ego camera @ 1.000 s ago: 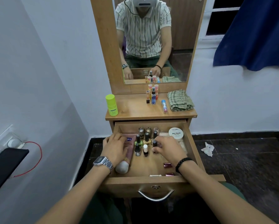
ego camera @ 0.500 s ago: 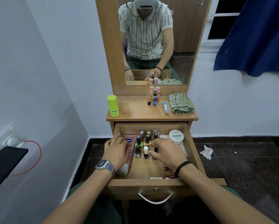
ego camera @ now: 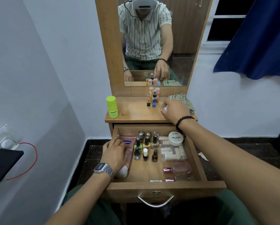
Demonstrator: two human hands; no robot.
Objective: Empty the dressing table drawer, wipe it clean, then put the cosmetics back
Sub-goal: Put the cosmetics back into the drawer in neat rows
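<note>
Wooden drawer (ego camera: pixel 153 186) stands pulled out nearest the viewer, with cosmetics in it. Near its front lie two pink-capped glass bottles (ego camera: pixel 178 168): fragile and smooth, best taken round the body. Left hand (ego camera: pixel 115 152) rests flat on a pink tube (ego camera: pixel 128 144) lying along the left wall; fingers are extended, not curled round it. The tube is judged soft and light (grip mid-body, not the cap). Upright nail polish bottles (ego camera: pixel 145 146) stand in rows beside the tube; they are small, top-heavy glass, so pinch each by the cap or shoulders. A clear box (ego camera: pixel 172 151) carries a white jar (ego camera: pixel 176 138) at the right. Beyond, on the tabletop (ego camera: pixel 132 113), right hand (ego camera: pixel 175 110) curls round a small blue-and-white item (ego camera: pixel 164 107), just beside a folded checked cloth (ego camera: pixel 182 99). A green bottle (ego camera: pixel 112 107) and a cluster of small bottles (ego camera: pixel 153 99) stand near the mirror (ego camera: pixel 152 41).
</note>
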